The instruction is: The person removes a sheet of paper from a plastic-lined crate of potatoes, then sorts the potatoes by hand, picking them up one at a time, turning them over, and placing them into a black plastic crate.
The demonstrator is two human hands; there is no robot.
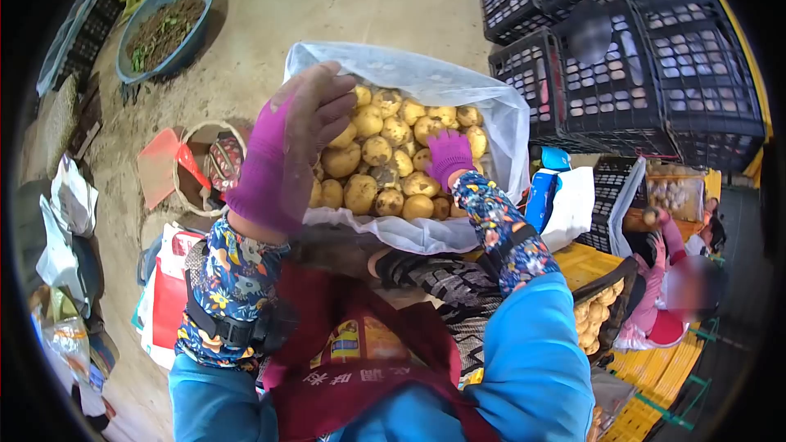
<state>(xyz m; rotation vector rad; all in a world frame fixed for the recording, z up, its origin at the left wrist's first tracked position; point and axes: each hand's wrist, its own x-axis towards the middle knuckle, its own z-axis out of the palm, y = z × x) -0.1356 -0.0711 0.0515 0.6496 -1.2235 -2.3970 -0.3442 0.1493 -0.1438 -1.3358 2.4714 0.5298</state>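
Note:
A box or crate lined with a translucent white plastic sheet (508,106) stands in front of me, filled with yellow, soil-marked potatoes (377,151). My left hand (299,135), in a purple glove with dirt-grey fingers, is raised over the liner's left side. Its fingers are stretched out and nothing shows in them. My right hand (450,154), also in a purple glove, rests on the potatoes at the right side of the box, fingers spread over them. The undersides of its fingers are hidden.
Stacked black crates (610,65) stand at the right. A blue tub (201,20) of soil and scraps is at the upper left, near a basket (187,188) and red dustpan (160,165). Another person (655,278) sits at the right, beside yellow slats (655,372).

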